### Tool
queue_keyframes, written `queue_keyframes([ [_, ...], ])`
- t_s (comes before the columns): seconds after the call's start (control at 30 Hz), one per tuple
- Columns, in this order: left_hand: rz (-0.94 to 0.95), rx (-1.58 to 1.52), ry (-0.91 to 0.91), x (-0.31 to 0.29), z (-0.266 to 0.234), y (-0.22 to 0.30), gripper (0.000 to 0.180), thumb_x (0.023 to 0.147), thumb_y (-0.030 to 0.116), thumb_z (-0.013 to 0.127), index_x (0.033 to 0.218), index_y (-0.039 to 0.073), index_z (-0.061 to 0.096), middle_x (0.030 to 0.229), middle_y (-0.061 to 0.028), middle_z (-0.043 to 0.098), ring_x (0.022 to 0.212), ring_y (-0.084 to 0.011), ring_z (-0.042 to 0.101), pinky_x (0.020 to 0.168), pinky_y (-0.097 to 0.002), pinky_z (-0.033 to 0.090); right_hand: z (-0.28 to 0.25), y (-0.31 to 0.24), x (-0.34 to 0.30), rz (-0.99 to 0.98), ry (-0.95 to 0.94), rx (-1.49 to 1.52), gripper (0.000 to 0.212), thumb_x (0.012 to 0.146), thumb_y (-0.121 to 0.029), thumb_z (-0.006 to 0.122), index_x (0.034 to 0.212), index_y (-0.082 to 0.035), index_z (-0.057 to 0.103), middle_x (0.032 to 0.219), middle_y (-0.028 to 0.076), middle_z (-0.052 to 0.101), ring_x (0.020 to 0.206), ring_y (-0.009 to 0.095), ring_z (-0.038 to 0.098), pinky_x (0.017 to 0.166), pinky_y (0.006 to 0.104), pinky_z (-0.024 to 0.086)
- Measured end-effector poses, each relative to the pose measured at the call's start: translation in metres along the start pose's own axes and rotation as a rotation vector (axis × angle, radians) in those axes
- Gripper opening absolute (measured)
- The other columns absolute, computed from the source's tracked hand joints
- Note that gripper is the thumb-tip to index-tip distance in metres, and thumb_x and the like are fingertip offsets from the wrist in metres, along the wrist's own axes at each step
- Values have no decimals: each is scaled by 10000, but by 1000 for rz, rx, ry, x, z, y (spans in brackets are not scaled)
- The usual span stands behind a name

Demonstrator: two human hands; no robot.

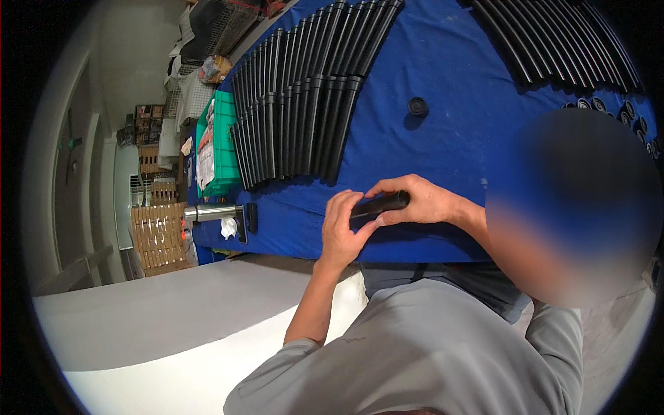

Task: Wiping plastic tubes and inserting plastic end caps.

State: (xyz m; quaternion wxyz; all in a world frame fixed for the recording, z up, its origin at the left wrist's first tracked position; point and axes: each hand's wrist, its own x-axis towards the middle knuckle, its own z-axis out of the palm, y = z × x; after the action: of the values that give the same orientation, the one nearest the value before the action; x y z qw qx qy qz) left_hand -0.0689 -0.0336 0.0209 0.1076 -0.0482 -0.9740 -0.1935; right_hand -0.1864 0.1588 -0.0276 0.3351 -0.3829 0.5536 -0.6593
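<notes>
Near the front edge of the blue-covered table, a short black tube [377, 206] is held between my two hands. My left hand [339, 232] is wrapped round its left end, with the thumb along the near side. At the other end, my right hand [420, 199] grips the tube with fingers behind it and the thumb in front, and the tube's end shows between them. Farther back on the cloth, a round black cap [418, 106] stands alone, apart from both hands.
Rows of long black tubes [297, 97] lie at the back left, with more tubes [560, 41] at the far right. Small round black parts [626, 117] sit below those. A green crate [225, 142] and a metal cylinder on a black stand [214, 213] are left. A blurred patch covers the right side.
</notes>
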Motion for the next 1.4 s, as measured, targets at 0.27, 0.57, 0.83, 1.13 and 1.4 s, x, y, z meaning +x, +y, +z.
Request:
queue_keyframes([
  [0.27, -344, -419, -376, 13, -17, -16, 342, 775, 90, 785, 1056, 1, 613, 954, -103, 702, 888, -187, 674, 830, -327, 529, -4, -2, -1, -38, -45, 42, 438, 790, -216, 779, 1181, -43, 680, 952, 111, 727, 889, 221, 684, 837, 357, 523],
  [0.57, -280, -626, -507, 9, -23, -33, 373, 856, 202, 747, 1129, -38, 666, 1044, -98, 651, 1016, -195, 602, 912, -309, 473, -4, -4, -1, -8, -90, 5, 417, 793, -183, 783, 1188, -84, 694, 940, 80, 731, 857, 187, 677, 791, 335, 514],
  [0.83, -473, -794, -585, 9, -28, -30, 381, 931, 230, 681, 1215, -20, 637, 1078, -62, 645, 1012, -149, 589, 937, -284, 456, -2, 1, 0, -36, -70, 64, 400, 784, -200, 763, 1154, -56, 711, 916, 103, 740, 848, 214, 697, 800, 341, 531],
  [1.13, -223, -640, -461, 3, -17, -32, 357, 868, 129, 753, 1183, 28, 620, 987, -58, 622, 952, -165, 601, 875, -315, 498, -3, -5, 2, -79, -38, 35, 555, 784, -271, 791, 1253, -15, 640, 996, 141, 720, 899, 221, 687, 809, 340, 529],
  [1.4, -552, -1763, 190, -20, 5, -4, 273, 894, 121, 723, 1136, 115, 598, 1216, -137, 650, 1126, -247, 618, 1044, -446, 445, -1, -15, -3, 26, -194, -105, 720, 799, -340, 800, 1378, -18, 519, 935, 136, 690, 847, 223, 659, 785, 356, 530],
])
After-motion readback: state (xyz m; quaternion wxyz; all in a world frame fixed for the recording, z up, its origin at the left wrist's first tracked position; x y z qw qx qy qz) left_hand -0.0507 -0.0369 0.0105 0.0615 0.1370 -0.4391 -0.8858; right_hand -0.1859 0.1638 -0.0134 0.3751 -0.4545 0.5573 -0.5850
